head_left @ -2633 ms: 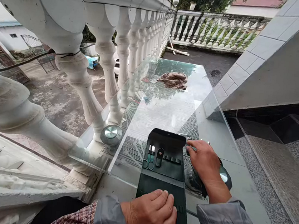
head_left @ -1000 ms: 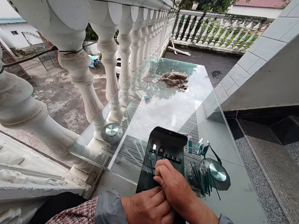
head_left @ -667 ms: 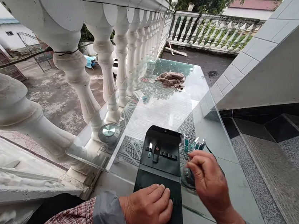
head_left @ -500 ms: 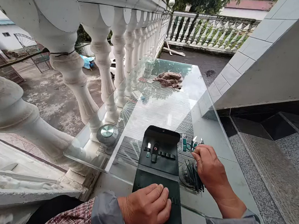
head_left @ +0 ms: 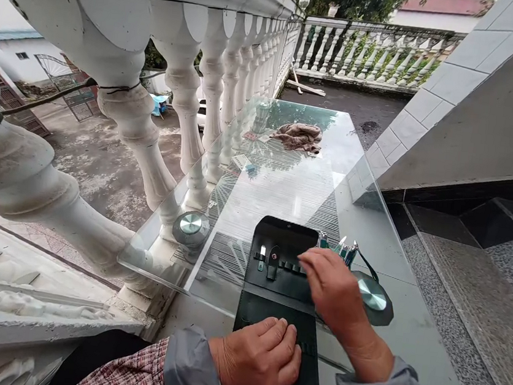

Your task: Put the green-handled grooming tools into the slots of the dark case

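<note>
Item: dark case [head_left: 266, 305], open flat, lower flap reaching past the near edge of the glass table [head_left: 301, 188]. In its upper panel I count one small blade [head_left: 262, 258] and one snapped pouch [head_left: 273, 262], with loops [head_left: 289, 266] alongside. Left hand [head_left: 260, 360]: laid on the lower flap, fingers bent; I cannot tell whether they grip it. Right hand [head_left: 338, 291]: apart from the left, over the panel's right side, fingertips bunched; contents, if any, hidden from me. Metal tools [head_left: 346, 251]: just beyond it, towards the table's right edge. Brown cloth [head_left: 298, 137]: crumpled, near the far edge.
</note>
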`<state>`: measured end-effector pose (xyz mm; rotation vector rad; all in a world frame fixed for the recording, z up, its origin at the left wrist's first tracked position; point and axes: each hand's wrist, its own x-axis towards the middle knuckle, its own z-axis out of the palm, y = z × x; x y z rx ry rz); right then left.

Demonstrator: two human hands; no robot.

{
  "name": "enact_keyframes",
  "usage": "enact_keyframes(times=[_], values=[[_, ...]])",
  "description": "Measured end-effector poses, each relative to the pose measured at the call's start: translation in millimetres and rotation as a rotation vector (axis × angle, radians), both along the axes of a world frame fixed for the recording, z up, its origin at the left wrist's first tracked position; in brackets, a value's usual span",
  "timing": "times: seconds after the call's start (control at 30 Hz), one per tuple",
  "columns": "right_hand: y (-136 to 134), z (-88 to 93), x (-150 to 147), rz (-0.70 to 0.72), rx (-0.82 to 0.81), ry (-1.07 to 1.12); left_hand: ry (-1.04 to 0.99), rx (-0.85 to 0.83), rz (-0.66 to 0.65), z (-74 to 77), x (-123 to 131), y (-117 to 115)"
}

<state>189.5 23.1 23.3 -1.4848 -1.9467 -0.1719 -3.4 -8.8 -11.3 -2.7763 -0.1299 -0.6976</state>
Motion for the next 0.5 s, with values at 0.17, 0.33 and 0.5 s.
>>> enact_keyframes(times=[0.17, 0.33, 0.5], values=[[2.2, 2.2, -50.3, 0.045, -0.163, -0.082, -0.017, -0.039, -0.01, -2.8, 1.9, 0.1], [12.3, -8.2, -61.2, -0.04, -0.254, -0.134, -0.041, -0.069, -0.026, -0.6, 2.6, 1.6], [22.6, -10.4, -60.4, -0.119, -0.243, -0.041, -0.052, -0.046, -0.017, -1.2, 1.5, 0.9]])
